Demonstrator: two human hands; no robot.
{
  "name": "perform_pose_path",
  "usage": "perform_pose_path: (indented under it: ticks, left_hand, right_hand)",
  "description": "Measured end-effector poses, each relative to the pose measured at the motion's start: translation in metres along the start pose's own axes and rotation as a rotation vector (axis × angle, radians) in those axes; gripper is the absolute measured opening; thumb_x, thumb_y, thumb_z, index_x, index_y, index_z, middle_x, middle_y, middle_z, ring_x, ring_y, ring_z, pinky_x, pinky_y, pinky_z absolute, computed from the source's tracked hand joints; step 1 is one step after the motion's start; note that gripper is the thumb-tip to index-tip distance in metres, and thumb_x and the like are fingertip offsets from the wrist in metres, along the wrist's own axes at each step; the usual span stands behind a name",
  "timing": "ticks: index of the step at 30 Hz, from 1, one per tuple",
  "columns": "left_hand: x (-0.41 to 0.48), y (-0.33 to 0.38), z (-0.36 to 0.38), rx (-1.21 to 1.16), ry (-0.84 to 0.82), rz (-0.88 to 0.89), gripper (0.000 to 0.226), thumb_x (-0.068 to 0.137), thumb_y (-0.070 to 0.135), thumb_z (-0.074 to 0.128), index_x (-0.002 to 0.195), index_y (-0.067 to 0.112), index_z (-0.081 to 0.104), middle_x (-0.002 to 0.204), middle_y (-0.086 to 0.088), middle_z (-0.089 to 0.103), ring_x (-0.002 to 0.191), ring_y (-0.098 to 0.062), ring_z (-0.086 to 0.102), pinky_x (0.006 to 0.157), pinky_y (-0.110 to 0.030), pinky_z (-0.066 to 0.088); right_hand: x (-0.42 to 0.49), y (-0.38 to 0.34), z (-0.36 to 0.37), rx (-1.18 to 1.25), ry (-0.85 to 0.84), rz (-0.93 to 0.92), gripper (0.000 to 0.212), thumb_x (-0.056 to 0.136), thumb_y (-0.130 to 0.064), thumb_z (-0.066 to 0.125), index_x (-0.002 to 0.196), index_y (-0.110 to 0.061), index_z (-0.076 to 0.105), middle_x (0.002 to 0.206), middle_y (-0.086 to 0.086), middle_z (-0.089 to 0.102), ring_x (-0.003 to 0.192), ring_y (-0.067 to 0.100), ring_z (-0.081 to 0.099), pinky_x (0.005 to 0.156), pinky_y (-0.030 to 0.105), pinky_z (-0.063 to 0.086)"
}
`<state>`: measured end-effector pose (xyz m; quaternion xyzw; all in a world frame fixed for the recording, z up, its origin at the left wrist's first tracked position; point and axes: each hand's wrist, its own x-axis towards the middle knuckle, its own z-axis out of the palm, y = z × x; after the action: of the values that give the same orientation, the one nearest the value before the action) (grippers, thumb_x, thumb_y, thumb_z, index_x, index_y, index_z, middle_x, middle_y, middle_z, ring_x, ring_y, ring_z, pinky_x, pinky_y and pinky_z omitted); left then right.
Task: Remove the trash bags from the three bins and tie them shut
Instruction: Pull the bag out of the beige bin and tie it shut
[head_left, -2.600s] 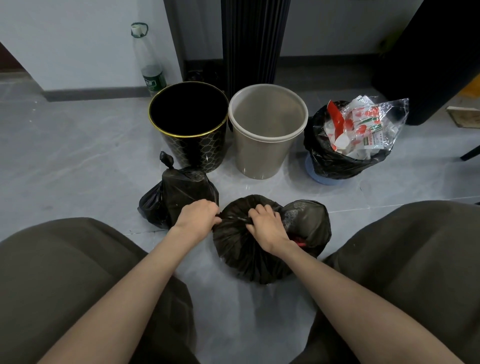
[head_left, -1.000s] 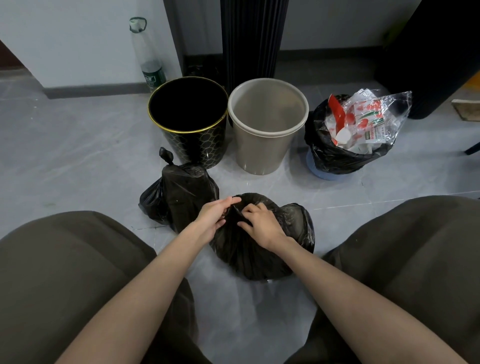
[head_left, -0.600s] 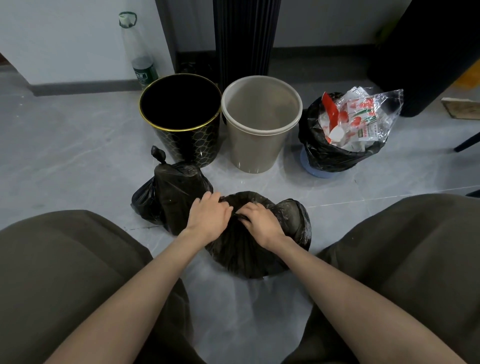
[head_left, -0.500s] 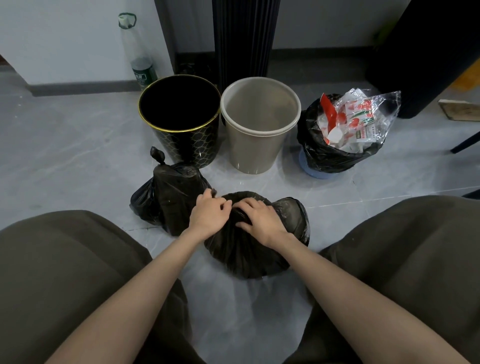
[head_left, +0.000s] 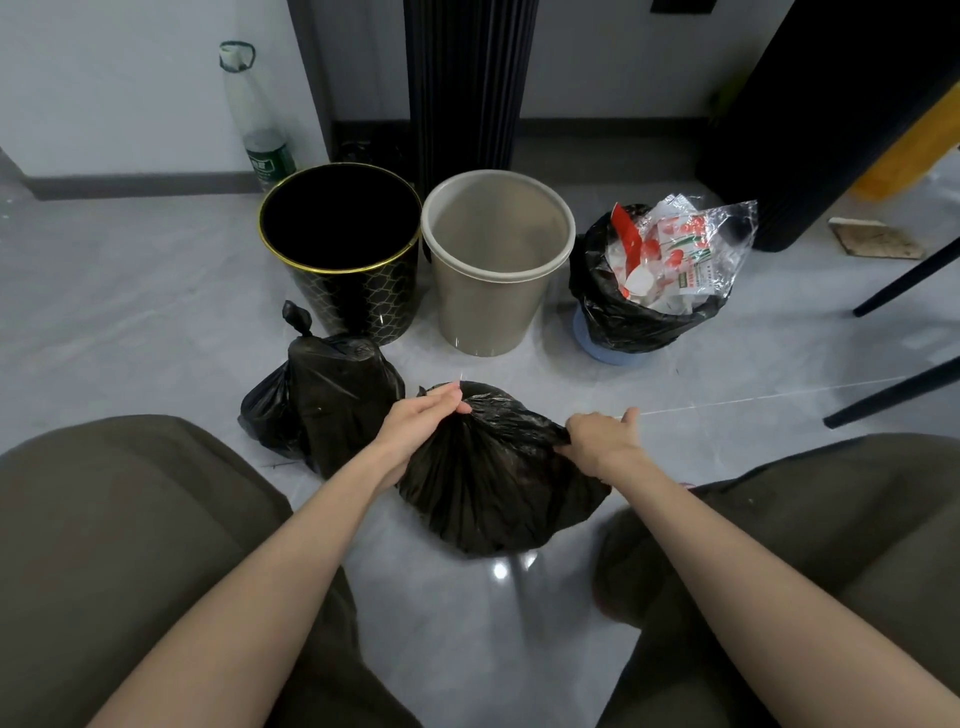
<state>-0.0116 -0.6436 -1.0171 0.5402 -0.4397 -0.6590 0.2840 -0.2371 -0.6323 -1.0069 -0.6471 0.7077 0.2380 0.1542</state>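
Black plastic is bunched in both your hands right now. The trash bag (head_left: 493, 478) you're working on sits on the grey floor (head_left: 130, 312) between your knees. Your left hand (head_left: 415, 421) pinches a gathered bit of its top edge with the fingers pressed together, and your right hand (head_left: 597, 441) is closed around the other corner, pulled out to the right with the thumb sticking up.

Just to the left, touching or nearly touching your left wrist, sits the tied bag (head_left: 322, 405), its knot poking up at the top left. Behind it stands the black bin (head_left: 353, 296) with the gold rim, and right beside that the beige bin (head_left: 488, 306); both look empty with no liner. Further right is the blue bin (head_left: 608, 345), mostly hidden by its own black liner (head_left: 613, 306), which is open and stuffed with clear wrappers (head_left: 680, 254) with red print.

Around the edges: a plastic bottle (head_left: 260, 130) against the wall behind the black bin, a dark ribbed column (head_left: 467, 78) behind the bins, and thin black chair legs (head_left: 898, 338) on the right, well apart from the bags.
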Motion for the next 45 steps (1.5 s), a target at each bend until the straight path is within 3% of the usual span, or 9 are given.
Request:
perform_pose_path:
  ticks: [9, 12, 15, 19, 24, 29, 33, 41, 45]
  left_hand:
    - [0.013, 0.008, 0.029, 0.155, -0.088, -0.045, 0.020, 0.087, 0.032, 0.054, 0.105, 0.024, 0.053, 0.131, 0.018, 0.050, 0.133, -0.014, 0.038, 0.117, -0.035, 0.021]
    - [0.017, 0.001, 0.037, 0.621, -0.117, 0.043, 0.062, 0.067, 0.032, 0.068, 0.123, 0.030, 0.042, 0.115, 0.015, 0.046, 0.130, -0.017, 0.035, 0.119, -0.047, 0.003]
    - [0.013, -0.007, 0.051, 0.859, -0.190, 0.092, 0.110, 0.058, 0.044, 0.081, 0.145, 0.033, 0.014, 0.137, 0.002, 0.037, 0.145, -0.015, 0.004, 0.113, -0.047, -0.018]
    - [0.018, -0.024, 0.061, 0.965, -0.158, 0.150, 0.130, 0.042, 0.061, 0.084, 0.143, 0.028, 0.010, 0.146, -0.005, 0.029, 0.144, -0.021, -0.003, 0.110, -0.045, -0.018]
    - [0.021, -0.038, 0.076, 0.880, 0.125, 0.221, 0.097, 0.050, 0.056, 0.082, 0.124, 0.021, 0.031, 0.125, 0.003, 0.043, 0.131, -0.017, 0.026, 0.112, -0.038, 0.003]
    - [0.032, -0.044, 0.077, 0.915, 0.197, 0.297, 0.047, 0.077, 0.041, 0.066, 0.109, 0.017, 0.042, 0.110, 0.000, 0.056, 0.119, -0.020, 0.039, 0.101, -0.037, 0.020]
    - [0.033, -0.042, 0.073, 0.909, 0.206, 0.299, 0.031, 0.079, 0.030, 0.061, 0.099, 0.017, 0.042, 0.101, 0.001, 0.051, 0.111, -0.020, 0.039, 0.096, -0.034, 0.023]
    - [0.022, -0.035, 0.060, 1.181, 0.270, 0.282, 0.016, 0.086, 0.016, 0.055, 0.098, 0.013, 0.045, 0.091, -0.006, 0.055, 0.097, -0.027, 0.051, 0.087, -0.033, 0.035]
    - [0.014, -0.044, 0.051, 1.219, 0.239, 0.216, 0.019, 0.090, 0.011, 0.055, 0.107, 0.009, 0.047, 0.103, -0.011, 0.061, 0.101, -0.029, 0.056, 0.083, -0.036, 0.042]
  right_hand:
    - [-0.014, 0.002, -0.025, 0.370, -0.105, -0.315, 0.028, 0.100, -0.034, 0.042, 0.096, -0.011, 0.058, 0.101, 0.013, 0.060, 0.092, 0.025, 0.052, 0.076, 0.028, 0.036]
    - [-0.016, 0.003, -0.025, 0.504, -0.119, -0.332, 0.029, 0.101, -0.029, 0.042, 0.101, -0.006, 0.060, 0.096, 0.005, 0.050, 0.090, 0.018, 0.045, 0.077, 0.024, 0.032]
    - [-0.015, 0.004, -0.020, 0.643, -0.081, -0.316, 0.023, 0.100, -0.026, 0.044, 0.097, -0.009, 0.059, 0.098, 0.003, 0.055, 0.092, 0.017, 0.049, 0.079, 0.025, 0.036]
    - [-0.012, 0.003, -0.018, 0.873, -0.079, -0.231, 0.033, 0.098, -0.022, 0.046, 0.098, 0.008, 0.060, 0.091, 0.011, 0.061, 0.084, 0.020, 0.054, 0.082, 0.037, 0.045]
    - [-0.011, -0.005, -0.020, 1.088, -0.137, -0.212, 0.022, 0.097, -0.017, 0.047, 0.077, -0.009, 0.053, 0.076, 0.008, 0.054, 0.071, 0.018, 0.050, 0.066, 0.029, 0.043]
    - [-0.006, -0.005, -0.027, 0.769, 0.122, -0.281, 0.037, 0.100, -0.023, 0.044, 0.065, -0.011, 0.042, 0.063, 0.002, 0.047, 0.068, 0.022, 0.048, 0.062, 0.028, 0.032]
    - [-0.007, 0.001, -0.018, 0.475, 0.261, -0.261, 0.031, 0.102, -0.031, 0.034, 0.081, -0.012, 0.046, 0.086, 0.016, 0.064, 0.081, 0.038, 0.061, 0.069, 0.039, 0.046]
    - [-0.010, 0.000, -0.006, 0.499, 0.198, -0.157, 0.039, 0.101, -0.033, 0.038, 0.072, -0.011, 0.051, 0.096, 0.020, 0.067, 0.092, 0.038, 0.060, 0.073, 0.036, 0.043]
    - [-0.012, -0.007, -0.011, 0.502, 0.142, -0.225, 0.023, 0.094, -0.028, 0.052, 0.108, -0.011, 0.056, 0.118, 0.008, 0.061, 0.109, 0.027, 0.057, 0.088, 0.037, 0.046]
